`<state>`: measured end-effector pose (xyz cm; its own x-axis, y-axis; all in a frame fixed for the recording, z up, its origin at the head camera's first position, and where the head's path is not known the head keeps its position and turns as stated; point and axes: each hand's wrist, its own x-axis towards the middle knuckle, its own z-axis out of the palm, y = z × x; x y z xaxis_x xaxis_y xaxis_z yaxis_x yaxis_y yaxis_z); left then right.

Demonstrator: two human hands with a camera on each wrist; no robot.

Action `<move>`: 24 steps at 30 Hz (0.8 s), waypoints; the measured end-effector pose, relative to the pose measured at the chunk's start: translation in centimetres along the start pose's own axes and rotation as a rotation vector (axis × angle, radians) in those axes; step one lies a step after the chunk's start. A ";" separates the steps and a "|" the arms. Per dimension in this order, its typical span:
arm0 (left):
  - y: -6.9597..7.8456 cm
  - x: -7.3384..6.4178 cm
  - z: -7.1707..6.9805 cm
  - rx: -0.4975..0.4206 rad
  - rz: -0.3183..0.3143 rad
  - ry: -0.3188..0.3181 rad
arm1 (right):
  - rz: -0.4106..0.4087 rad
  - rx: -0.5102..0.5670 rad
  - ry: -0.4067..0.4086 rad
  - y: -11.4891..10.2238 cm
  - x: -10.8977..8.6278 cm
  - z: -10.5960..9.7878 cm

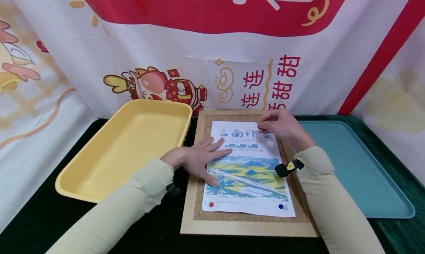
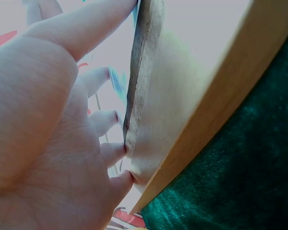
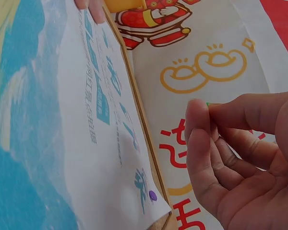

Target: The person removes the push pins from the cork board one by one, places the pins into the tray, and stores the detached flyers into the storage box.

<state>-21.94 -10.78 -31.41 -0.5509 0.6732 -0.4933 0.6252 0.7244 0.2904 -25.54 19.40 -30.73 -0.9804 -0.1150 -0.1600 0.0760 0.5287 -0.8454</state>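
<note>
My left hand lies spread on the left side of a printed poster, fingers straight. The poster rests on a wood-framed corkboard. Near the poster's top edge, my right hand pinches a green push pin between thumb and fingertips, which hide most of it. A purple push pin sits at the poster's top right corner in the right wrist view. Along the bottom edge are a red push pin at left and a blue push pin at right.
A yellow tray stands left of the board, and a blue-green tray lies to the right, partly behind the right forearm. Dark green cloth covers the table. A printed white curtain hangs directly behind.
</note>
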 end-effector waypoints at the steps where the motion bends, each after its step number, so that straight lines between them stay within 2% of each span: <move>1: 0.0 0.0 0.0 -0.003 0.002 0.000 | 0.005 -0.003 0.002 0.1 -0.1 -0.2; 15: 0.4 0.3 0.1 -0.012 0.028 0.016 | 0.025 0.083 0.040 1.3 -0.8 -2.2; 24: 0.3 0.0 0.1 -0.016 0.028 0.032 | 0.053 0.136 0.108 1.5 -0.7 -3.3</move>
<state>-21.70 -10.60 -31.40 -0.5511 0.6973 -0.4584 0.6317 0.7075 0.3168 -25.37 23.07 -30.22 -0.9876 0.0048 -0.1568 0.1448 0.4122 -0.8995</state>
